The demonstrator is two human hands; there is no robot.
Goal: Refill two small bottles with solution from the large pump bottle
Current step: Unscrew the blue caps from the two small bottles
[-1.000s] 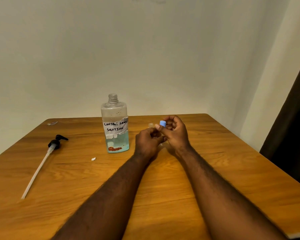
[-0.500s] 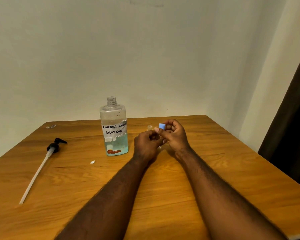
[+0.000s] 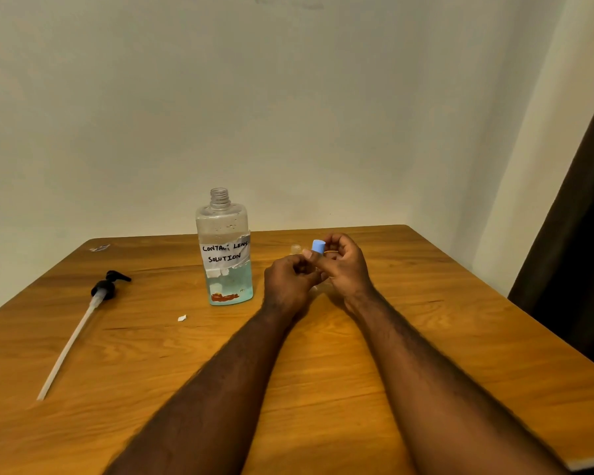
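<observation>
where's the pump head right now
In the head view the pump lies flat on the left of the table, unscrewed, its long tube pointing toward the near-left edge. It sits left of the open large bottle, clear of both hands.

Little differs from a second ago. The right hand [image 3: 345, 267] now holds the blue cap [image 3: 318, 246] a touch higher above the knuckles of the left hand [image 3: 288, 281], with more of the cap's side showing than before. The left hand's fingers curl a little tighter against the right thumb. Behind the cap, the clear rim of a small bottle [image 3: 295, 248] shows slightly more than before. The whole scene sits lower in view than a second ago, as the head camera tilts up; whether the hands themselves shift on the table cannot be told.
</observation>
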